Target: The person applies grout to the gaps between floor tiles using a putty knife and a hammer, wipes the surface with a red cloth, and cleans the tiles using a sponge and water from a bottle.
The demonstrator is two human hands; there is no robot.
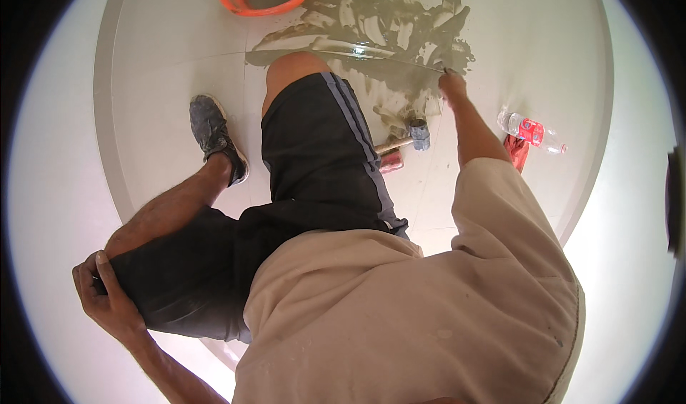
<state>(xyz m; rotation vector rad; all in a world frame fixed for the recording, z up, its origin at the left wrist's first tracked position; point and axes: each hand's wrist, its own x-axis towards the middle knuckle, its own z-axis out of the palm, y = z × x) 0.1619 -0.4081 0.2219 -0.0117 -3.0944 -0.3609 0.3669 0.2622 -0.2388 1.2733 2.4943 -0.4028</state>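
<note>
Right hand [451,86] out at arm's length, fingers closed on a small dark tool [442,69] at the near right edge of the grey smear [400,70] on the floor. From that hand, I read the smear as lying left and farther off, its long axis roughly left-right. Tool's tip points ahead and slightly left; its long axis I can't settle, since the pale line running left could be blade edge or floor seam. Left hand [107,297] far off, draped over the left knee, no tool in it. Mallet [419,135] nearer me than the smear.
</note>
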